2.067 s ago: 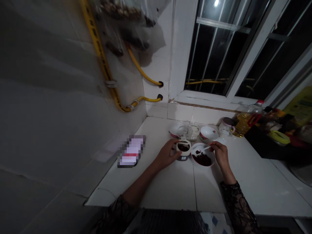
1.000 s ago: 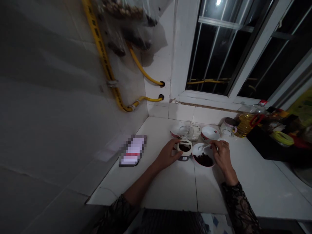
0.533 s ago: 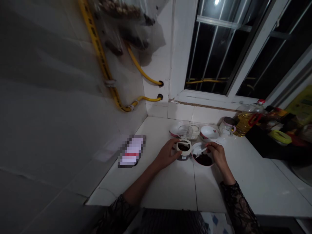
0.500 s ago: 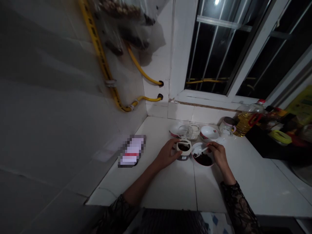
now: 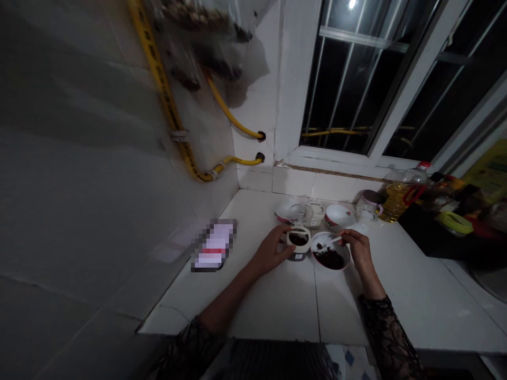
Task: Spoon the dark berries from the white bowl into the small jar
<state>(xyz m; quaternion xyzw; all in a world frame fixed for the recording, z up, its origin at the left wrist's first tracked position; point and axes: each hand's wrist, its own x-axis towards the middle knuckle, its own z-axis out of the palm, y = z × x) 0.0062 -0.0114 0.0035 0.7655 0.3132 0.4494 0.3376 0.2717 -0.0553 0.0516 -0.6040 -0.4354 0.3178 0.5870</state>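
Observation:
My left hand [image 5: 271, 252] is wrapped round a small white jar [image 5: 298, 242] with a dark filling, which stands on the white counter [image 5: 277, 301]. Right beside the jar sits a white bowl [image 5: 330, 255] holding dark red pieces. My right hand [image 5: 357, 249] is closed on the handle of a white spoon [image 5: 328, 243], whose scoop lies over the bowl's near-left side with a bit of the dark stuff on it.
Behind stand a glass cup [image 5: 299, 213], more small bowls [image 5: 339, 215] and a lidded pot [image 5: 369, 200]. An oil bottle [image 5: 398, 195] and other items crowd the right. A flat packet [image 5: 214, 245] lies left. Yellow hoses [image 5: 233, 120] run along the corner wall; a barred window [image 5: 356, 79] is above.
My right hand has worked the spoon about over the bowl, drifting a little left and then back right. My left hand has stayed on the jar.

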